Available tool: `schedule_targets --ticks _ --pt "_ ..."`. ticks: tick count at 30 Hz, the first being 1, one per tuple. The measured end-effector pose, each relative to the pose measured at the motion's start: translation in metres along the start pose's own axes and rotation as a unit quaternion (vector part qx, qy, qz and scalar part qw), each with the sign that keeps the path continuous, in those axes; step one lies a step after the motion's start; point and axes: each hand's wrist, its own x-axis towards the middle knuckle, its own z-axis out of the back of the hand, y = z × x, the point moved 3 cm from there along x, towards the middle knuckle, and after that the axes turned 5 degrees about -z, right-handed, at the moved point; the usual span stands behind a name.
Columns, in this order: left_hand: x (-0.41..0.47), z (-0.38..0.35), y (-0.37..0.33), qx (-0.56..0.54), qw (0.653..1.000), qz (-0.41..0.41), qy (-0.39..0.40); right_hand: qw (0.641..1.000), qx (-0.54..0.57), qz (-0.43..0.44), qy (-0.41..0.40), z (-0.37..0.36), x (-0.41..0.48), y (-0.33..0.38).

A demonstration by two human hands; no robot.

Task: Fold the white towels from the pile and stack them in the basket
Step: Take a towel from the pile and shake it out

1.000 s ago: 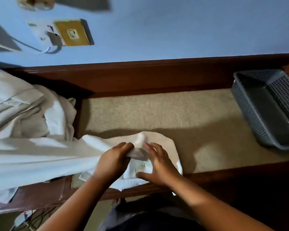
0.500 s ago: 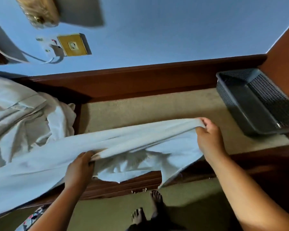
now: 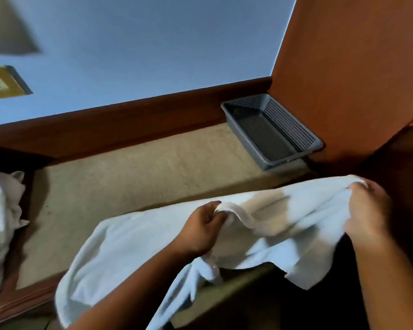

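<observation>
— Two hands on one towel; how much of it shows?
— Only part. The white towel (image 3: 134,241) runs off the bottom edge, and its near folds are blurred. The pile (image 3: 0,222) is cut by the left edge.
— And the hands?
— The left hand (image 3: 200,228) has its fingers curled round a rolled hem near the towel's middle. The right hand (image 3: 367,210) is a little farther off, fingers clamped on the bunched right end. The cloth sags between them.
— Where does it hang?
— Over the near edge of the bench (image 3: 141,175), draping down in front.
— Room to work?
— A broad stretch of tan bench top shows between pile and basket (image 3: 289,126). The basket sits in the far right corner against the wooden panel (image 3: 355,79), well apart from the towel.
</observation>
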Motion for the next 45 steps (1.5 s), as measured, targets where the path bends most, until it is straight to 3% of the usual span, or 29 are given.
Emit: schedule_targets --ticks 3,5,7,9,13,15,17,20,25,31,36,38,41,45 --pt "0.025 -0.07 -0.049 -0.058 0.996 -0.05 0.044 0.997 0.028 0.033 -0.066 0.072 0.04 0.019" --pt "0.037 -0.102 -0.068 -0.052 0.993 -0.08 0.064 0.996 0.019 0.064 -0.056 0.105 0.058 0.03" --pt "0.044 -0.117 -0.075 0.001 0.994 -0.104 0.042 0.993 -0.021 0.11 0.037 0.113 0.058 0.04" --pt "0.044 -0.118 -0.075 0.071 0.99 -0.118 0.001 0.969 -0.087 0.146 0.18 0.104 0.041 0.04" --pt "0.034 -0.104 -0.097 0.23 0.961 -0.146 -0.043 0.846 -0.23 0.194 0.44 0.071 -0.011 0.018" --pt "0.031 -0.095 -0.111 0.265 0.946 -0.178 -0.06 0.793 -0.288 0.232 0.484 0.053 -0.031 0.009" --pt "0.027 -0.083 -0.122 0.282 0.935 -0.193 -0.09 0.774 -0.31 0.286 0.472 0.038 -0.047 0.009" --pt "0.017 -0.066 -0.123 0.284 0.935 -0.182 -0.111 0.784 -0.271 0.34 0.443 0.017 -0.063 0.011" --pt "-0.001 -0.055 -0.103 0.252 0.95 -0.149 -0.11 0.796 -0.21 0.329 0.463 -0.014 -0.078 0.006" --pt "-0.014 -0.018 -0.071 0.21 0.957 -0.128 -0.156 0.797 -0.147 0.377 0.449 -0.043 -0.099 0.008" --pt "-0.025 0.036 -0.013 0.244 0.964 -0.005 -0.11 0.838 -0.112 0.365 0.39 -0.064 -0.113 0.03" --pt "-0.038 0.06 0.011 0.203 0.967 0.031 -0.15 0.851 -0.141 0.34 0.374 -0.07 -0.111 0.035" --pt "-0.049 0.083 0.008 0.187 0.962 0.013 -0.2 0.827 -0.227 0.317 0.405 -0.082 -0.121 0.034" --pt "-0.044 0.078 -0.048 0.234 0.963 -0.092 -0.098 0.74 -0.31 0.276 0.529 -0.1 -0.172 0.011"
